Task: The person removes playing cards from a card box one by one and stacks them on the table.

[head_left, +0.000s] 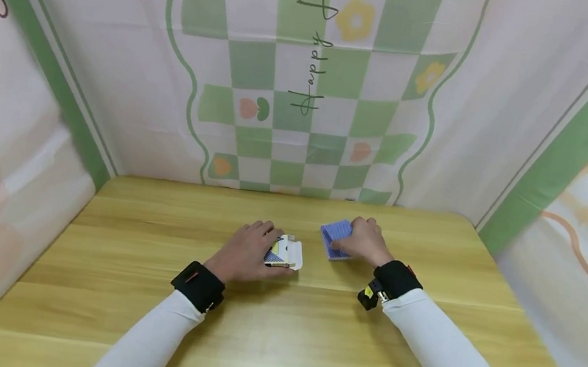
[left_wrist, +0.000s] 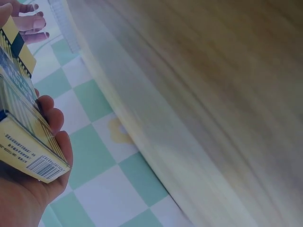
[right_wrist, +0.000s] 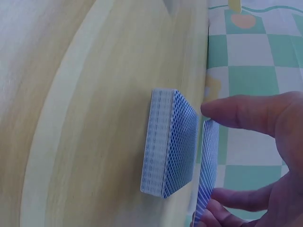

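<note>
My left hand (head_left: 248, 255) grips a yellow and blue playing-card box (left_wrist: 33, 153) on the table, fingers along its far side and thumb at the near side. The box's white flap (head_left: 296, 254) stands open toward the right, and a barcode shows on its end in the left wrist view. To the right, a squared deck of blue-backed cards (right_wrist: 177, 142) lies face down. Close over it, my right hand (head_left: 368, 241) pinches a blue-backed card (right_wrist: 207, 161) by its edges between thumb and fingers, apart from the deck in the right wrist view.
A wooden table (head_left: 275, 334) carries these things. Behind its far edge hangs a cloth with green and white checks (head_left: 290, 146), and more printed cloth (head_left: 14, 173) closes off the sides. Both forearms wear white sleeves and black wrist straps (head_left: 199, 286).
</note>
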{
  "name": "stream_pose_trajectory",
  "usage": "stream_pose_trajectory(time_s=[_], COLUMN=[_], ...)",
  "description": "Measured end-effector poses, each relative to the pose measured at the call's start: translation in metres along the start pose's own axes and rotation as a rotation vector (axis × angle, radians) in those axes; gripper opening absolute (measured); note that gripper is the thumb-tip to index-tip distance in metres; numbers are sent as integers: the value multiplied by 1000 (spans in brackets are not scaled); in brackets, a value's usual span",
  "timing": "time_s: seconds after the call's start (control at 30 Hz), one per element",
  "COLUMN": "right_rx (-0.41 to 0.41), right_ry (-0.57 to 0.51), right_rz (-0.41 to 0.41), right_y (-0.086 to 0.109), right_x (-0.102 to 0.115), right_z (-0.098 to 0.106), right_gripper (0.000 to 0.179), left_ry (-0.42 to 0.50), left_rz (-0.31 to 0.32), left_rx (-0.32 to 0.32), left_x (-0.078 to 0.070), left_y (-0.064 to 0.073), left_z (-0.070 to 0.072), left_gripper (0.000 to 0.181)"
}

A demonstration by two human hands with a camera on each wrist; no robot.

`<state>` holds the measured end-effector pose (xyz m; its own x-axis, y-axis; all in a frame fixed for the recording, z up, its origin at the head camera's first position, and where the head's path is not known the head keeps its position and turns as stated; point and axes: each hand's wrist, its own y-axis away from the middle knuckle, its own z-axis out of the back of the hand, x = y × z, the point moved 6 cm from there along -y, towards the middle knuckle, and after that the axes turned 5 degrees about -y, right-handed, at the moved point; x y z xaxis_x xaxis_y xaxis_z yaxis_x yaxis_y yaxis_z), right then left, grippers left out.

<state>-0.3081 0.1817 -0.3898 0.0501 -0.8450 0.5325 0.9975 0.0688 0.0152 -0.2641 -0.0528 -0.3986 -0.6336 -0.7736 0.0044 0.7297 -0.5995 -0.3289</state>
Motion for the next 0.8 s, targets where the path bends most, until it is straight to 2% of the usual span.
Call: stream_pose_trajectory(time_s=[0.13, 0.37, 0.8], right_rx=[-5, -24, -61], right_ry=[16, 13, 39], right_rz=[-6, -17, -12], right_y=[-4, -3, -5], right_x=[1, 0, 2], right_z=[3, -1, -7], right_gripper=[65, 59, 59], left_ry=[-2, -4, -2], left_rz=[12, -11, -21], left_rx=[-1, -23, -35], left_x=[0, -3, -1], left_y=[-2, -3, -1], left_z=[1, 1, 1], left_gripper=[84, 82, 81])
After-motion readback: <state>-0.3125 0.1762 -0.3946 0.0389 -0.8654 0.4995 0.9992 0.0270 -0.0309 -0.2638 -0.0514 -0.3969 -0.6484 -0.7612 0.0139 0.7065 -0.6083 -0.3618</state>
